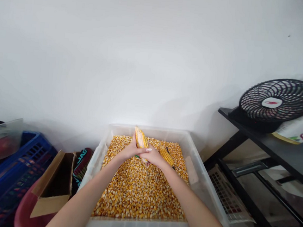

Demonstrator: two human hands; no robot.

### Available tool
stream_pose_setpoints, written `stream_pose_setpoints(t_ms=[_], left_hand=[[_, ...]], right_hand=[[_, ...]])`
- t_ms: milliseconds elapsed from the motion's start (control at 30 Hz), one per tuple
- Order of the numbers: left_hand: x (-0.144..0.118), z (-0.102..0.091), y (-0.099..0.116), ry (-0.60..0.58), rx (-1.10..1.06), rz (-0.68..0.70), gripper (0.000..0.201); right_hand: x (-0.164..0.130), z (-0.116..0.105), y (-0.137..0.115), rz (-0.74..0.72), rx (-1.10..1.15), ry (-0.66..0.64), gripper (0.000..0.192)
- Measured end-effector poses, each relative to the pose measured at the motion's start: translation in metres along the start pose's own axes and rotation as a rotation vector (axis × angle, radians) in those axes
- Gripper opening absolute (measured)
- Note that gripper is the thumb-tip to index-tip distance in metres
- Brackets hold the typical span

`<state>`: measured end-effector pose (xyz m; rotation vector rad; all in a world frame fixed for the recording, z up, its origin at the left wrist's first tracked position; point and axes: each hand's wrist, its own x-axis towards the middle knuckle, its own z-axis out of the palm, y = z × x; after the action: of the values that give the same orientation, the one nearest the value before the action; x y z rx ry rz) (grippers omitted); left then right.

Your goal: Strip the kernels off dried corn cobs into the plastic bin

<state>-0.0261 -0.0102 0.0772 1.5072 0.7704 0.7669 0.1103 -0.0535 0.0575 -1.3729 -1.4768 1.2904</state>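
Note:
A clear plastic bin [97, 158] in front of me is filled with loose yellow corn kernels [136, 193]. Both my hands meet over its far half around one corn cob [140, 138] that points up and away. My left hand [128, 149] wraps the cob from the left. My right hand [155, 157] grips its lower part from the right, thumb across it. A second cob [166, 155] lies on the kernels just right of my right hand.
A blue plastic crate [7, 182] and an open cardboard box [55, 183] stand left of the bin. A black table [283, 146] at the right carries a black fan [277, 101]. A white wall rises behind.

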Motion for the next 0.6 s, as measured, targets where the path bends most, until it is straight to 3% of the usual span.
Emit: stream_pose_setpoints(t_ms=[133, 333, 500, 600], left_hand=[[-0.004, 0.002, 0.006, -0.08, -0.029, -0.064, 0.1], [-0.004, -0.006, 0.012, -0.147, -0.104, -0.042, 0.088], [-0.002, -0.005, 0.005, -0.04, -0.059, -0.058, 0.081], [-0.002, -0.007, 0.005, -0.065, -0.052, -0.064, 0.079]], right_hand=[[0.001, 0.001, 0.002, 0.003, 0.003, -0.028, 0.037], [-0.002, -0.005, -0.004, -0.007, 0.037, -0.067, 0.037], [-0.004, -0.001, -0.007, -0.004, 0.066, -0.069, 0.052], [-0.005, -0.001, -0.007, 0.016, 0.082, -0.082, 0.058]])
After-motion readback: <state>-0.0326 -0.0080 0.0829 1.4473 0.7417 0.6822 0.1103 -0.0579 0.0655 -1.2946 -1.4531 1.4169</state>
